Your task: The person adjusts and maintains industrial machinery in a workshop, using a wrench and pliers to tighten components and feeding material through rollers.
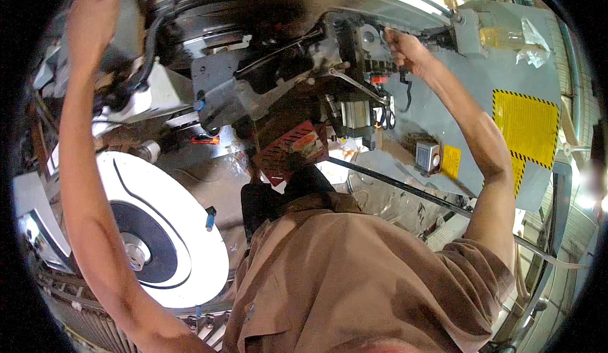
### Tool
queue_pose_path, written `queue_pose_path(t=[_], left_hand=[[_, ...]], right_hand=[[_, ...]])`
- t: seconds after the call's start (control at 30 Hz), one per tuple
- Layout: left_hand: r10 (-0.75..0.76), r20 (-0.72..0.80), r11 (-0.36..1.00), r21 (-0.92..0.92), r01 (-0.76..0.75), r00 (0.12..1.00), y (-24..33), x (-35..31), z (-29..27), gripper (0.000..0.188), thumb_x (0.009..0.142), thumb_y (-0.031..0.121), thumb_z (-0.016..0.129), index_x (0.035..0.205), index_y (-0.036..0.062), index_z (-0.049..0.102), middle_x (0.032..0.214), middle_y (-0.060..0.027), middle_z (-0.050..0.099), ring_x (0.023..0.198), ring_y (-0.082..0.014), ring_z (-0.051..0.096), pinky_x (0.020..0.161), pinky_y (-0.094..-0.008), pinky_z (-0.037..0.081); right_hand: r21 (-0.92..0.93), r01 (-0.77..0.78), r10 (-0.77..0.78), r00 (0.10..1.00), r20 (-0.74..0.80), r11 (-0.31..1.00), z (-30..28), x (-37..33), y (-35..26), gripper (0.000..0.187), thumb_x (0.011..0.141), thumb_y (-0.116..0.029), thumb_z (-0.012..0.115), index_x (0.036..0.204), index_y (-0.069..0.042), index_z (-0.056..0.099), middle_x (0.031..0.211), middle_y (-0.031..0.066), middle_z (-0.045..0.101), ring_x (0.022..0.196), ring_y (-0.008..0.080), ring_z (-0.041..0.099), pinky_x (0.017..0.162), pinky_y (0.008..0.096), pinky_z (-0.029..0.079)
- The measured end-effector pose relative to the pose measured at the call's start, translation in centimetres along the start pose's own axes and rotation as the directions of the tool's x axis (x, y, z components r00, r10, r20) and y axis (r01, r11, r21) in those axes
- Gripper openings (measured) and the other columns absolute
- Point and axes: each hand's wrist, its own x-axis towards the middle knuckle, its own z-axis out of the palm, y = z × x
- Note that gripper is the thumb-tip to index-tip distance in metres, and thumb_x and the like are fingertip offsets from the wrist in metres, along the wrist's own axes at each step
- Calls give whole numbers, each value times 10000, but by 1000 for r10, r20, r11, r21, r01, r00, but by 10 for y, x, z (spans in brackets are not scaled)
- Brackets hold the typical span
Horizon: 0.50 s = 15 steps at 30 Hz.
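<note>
My left hand [95,20] is raised at the far left, its fingers curled beside a grey machine housing [125,26]. What those fingers hold, if anything, is hidden. My right hand [410,52] is closed in front of the machine, close to a round light-grey disc [369,37]. I cannot make out what is inside its grip. Just below it a black hooked rod [407,90] shows against the grey panel. A metal wrench [358,85] lies slanted left of that rod, and the handles of scissors [387,113] show lower down.
A large white reel [199,239] with a dark hub stands at my left. A dark bar [392,182] crosses in front of me at the right. A small boxy switch [427,158] and a yellow label [525,128] are on the grey panel. A red patterned sheet [294,147] lies low in the middle.
</note>
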Motion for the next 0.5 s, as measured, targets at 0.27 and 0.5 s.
queue_pose_path(t=[0.27,0.5], left_hand=[[41,-328,974,-197,-111,944,47,-34,-27,288,860,260,652,881,-24,693,887,-230,667,858,-389,652,771,-445,508],[21,-317,975,-202,-89,948,55,-34,-23,264,852,237,653,865,-24,696,854,-240,659,848,-403,647,767,-457,507]], right_hand=[[-881,328,-585,808,75,340,-5,35,29,563,1036,-550,469,1057,-35,696,730,195,619,688,284,613,688,454,463],[-957,116,-359,933,13,267,-2,36,18,474,1083,-336,431,1231,93,566,885,189,742,773,255,693,712,403,531]])
